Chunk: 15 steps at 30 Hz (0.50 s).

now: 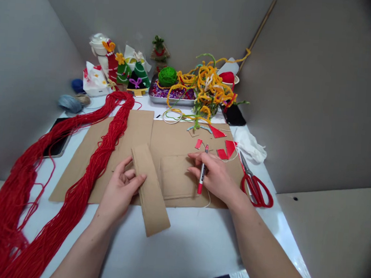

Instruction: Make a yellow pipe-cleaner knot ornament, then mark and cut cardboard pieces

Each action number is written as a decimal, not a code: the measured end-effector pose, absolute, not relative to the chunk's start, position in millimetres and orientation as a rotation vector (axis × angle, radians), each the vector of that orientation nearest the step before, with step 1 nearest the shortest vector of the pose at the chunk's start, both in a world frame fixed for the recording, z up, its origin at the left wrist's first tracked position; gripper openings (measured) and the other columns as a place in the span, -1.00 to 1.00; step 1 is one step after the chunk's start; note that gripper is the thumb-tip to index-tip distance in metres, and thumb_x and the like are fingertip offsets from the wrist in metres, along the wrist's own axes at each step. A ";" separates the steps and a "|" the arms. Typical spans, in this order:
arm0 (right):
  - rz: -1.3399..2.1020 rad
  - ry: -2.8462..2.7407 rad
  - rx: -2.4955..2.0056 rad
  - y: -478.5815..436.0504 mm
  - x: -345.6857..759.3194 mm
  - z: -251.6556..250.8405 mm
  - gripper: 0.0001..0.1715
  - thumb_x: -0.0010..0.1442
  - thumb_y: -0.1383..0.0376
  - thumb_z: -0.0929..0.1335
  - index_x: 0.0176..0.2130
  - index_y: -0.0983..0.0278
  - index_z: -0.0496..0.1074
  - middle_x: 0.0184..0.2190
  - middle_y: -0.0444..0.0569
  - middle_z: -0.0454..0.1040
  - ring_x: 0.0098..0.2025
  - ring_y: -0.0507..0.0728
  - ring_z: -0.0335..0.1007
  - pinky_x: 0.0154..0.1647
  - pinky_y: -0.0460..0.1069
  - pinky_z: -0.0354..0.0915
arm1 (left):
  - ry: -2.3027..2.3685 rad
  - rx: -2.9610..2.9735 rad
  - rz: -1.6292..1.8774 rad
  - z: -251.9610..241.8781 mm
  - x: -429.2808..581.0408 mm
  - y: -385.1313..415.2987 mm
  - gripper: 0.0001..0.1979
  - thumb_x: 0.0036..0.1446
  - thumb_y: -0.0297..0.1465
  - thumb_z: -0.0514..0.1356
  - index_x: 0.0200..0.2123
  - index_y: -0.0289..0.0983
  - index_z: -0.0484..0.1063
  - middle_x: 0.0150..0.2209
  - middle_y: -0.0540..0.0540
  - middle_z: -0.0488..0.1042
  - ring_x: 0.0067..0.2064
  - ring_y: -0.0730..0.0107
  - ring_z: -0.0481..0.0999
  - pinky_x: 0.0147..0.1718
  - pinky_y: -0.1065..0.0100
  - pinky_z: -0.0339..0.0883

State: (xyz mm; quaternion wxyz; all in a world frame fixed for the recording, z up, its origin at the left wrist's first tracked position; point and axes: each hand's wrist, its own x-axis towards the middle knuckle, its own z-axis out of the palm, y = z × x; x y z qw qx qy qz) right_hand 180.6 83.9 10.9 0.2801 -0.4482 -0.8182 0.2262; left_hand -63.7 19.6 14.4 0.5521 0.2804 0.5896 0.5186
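Observation:
My left hand [124,185] pinches a long cardboard strip [151,194] by its left edge, thumb on top; the strip slants down to the right. A red-and-white marker [202,175] is held upright in my right hand [213,174], between its fingers. Under the right fingertips lies a squarish cardboard piece [177,177], on top of the large cardboard sheet [225,198]. Small red pieces [226,149] and thin white string lie just beyond the right hand.
Red yarn [95,165] runs down the left over a dark tablet [58,138]. Red-handled scissors [256,186] and a white tissue [251,145] are at the right. Behind stand a bead tray [172,101], tangled yellow yarn [209,87], a phone [234,115] and felt ornaments [124,73].

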 end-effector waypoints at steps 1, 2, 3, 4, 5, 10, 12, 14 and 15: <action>0.620 -2.186 -1.203 83.7 180.9 11.7 -0.81 0.15 0.29 0.38 -0.35 0.20 0.23 -0.13 -0.01 0.51 -0.11 0.18 0.43 -0.10 0.09 0.27 | 1.383 0.646 1.241 15.2 -63.0 20.0 -0.25 -0.11 -0.39 0.35 0.15 -0.17 0.10 -0.28 -0.06 0.54 -0.35 0.35 0.56 -0.42 0.38 0.41; 0.639 -2.173 -1.204 83.2 181.3 12.6 -0.81 0.15 0.29 0.38 -0.35 0.20 0.23 -0.12 -0.01 0.51 -0.09 0.19 0.43 -0.09 0.09 0.27 | 1.369 0.630 1.252 16.3 -61.9 20.2 -0.27 -0.11 -0.40 0.35 0.13 -0.17 0.12 -0.26 -0.07 0.54 -0.34 0.35 0.56 -0.43 0.40 0.41; 0.664 -2.154 -1.205 82.2 181.7 13.6 -0.81 0.15 0.29 0.38 -0.35 0.20 0.23 -0.12 0.00 0.50 -0.05 0.20 0.43 -0.08 0.10 0.28 | 1.351 0.614 1.264 17.6 -60.6 20.1 -0.31 -0.11 -0.42 0.34 0.10 -0.16 0.15 -0.24 -0.07 0.53 -0.33 0.36 0.55 -0.44 0.42 0.40; 0.697 -2.131 -1.210 80.7 182.1 14.9 -0.81 0.15 0.28 0.37 -0.34 0.20 0.22 -0.10 0.01 0.49 -0.03 0.20 0.42 -0.08 0.10 0.29 | 1.326 0.599 1.278 18.7 -59.1 19.7 -0.36 -0.10 -0.43 0.33 0.07 -0.16 0.18 -0.23 -0.07 0.53 -0.31 0.36 0.55 -0.44 0.43 0.40; 0.737 -2.106 -1.217 78.6 182.5 16.5 -0.81 0.16 0.27 0.37 -0.34 0.20 0.22 -0.08 0.02 0.48 0.00 0.21 0.41 -0.08 0.10 0.30 | 1.299 0.586 1.296 19.6 -57.6 19.1 -0.41 -0.09 -0.44 0.32 0.03 -0.16 0.21 -0.22 -0.07 0.52 -0.29 0.37 0.55 -0.43 0.44 0.41; 0.916 -2.085 -1.246 59.4 183.6 29.7 -0.75 0.17 0.20 0.37 -0.32 0.17 0.17 0.03 0.00 0.43 0.02 0.20 0.40 -0.06 0.11 0.32 | 1.221 0.531 1.350 18.9 -53.2 15.0 -0.62 -0.04 -0.46 0.28 -0.11 -0.21 0.33 -0.19 -0.06 0.50 -0.23 0.38 0.52 -0.34 0.39 0.46; 0.932 -2.120 -1.254 48.7 182.9 35.3 -0.70 0.13 0.16 0.39 -0.30 0.16 0.16 0.07 -0.01 0.41 0.02 0.20 0.40 -0.07 0.12 0.32 | 1.218 0.497 1.361 18.5 -52.1 13.5 -0.67 -0.03 -0.47 0.27 -0.14 -0.23 0.36 -0.18 -0.06 0.49 -0.22 0.38 0.51 -0.32 0.39 0.47; 0.914 -2.152 -1.253 37.7 180.3 38.7 -0.59 0.06 0.10 0.43 -0.28 0.15 0.13 0.11 0.01 0.36 0.04 0.22 0.38 -0.07 0.13 0.33 | 1.198 0.476 1.371 19.3 -50.3 11.9 -0.71 -0.01 -0.47 0.26 -0.16 -0.24 0.38 -0.16 -0.07 0.49 -0.20 0.39 0.50 -0.29 0.38 0.47; 0.886 -2.174 -1.250 32.5 178.0 39.1 -0.52 0.01 0.06 0.45 -0.27 0.15 0.12 0.14 0.03 0.33 0.06 0.24 0.35 -0.06 0.14 0.32 | 1.181 0.472 1.375 20.1 -48.9 10.9 -0.73 0.00 -0.47 0.25 -0.17 -0.24 0.39 -0.16 -0.08 0.49 -0.19 0.39 0.50 -0.27 0.37 0.47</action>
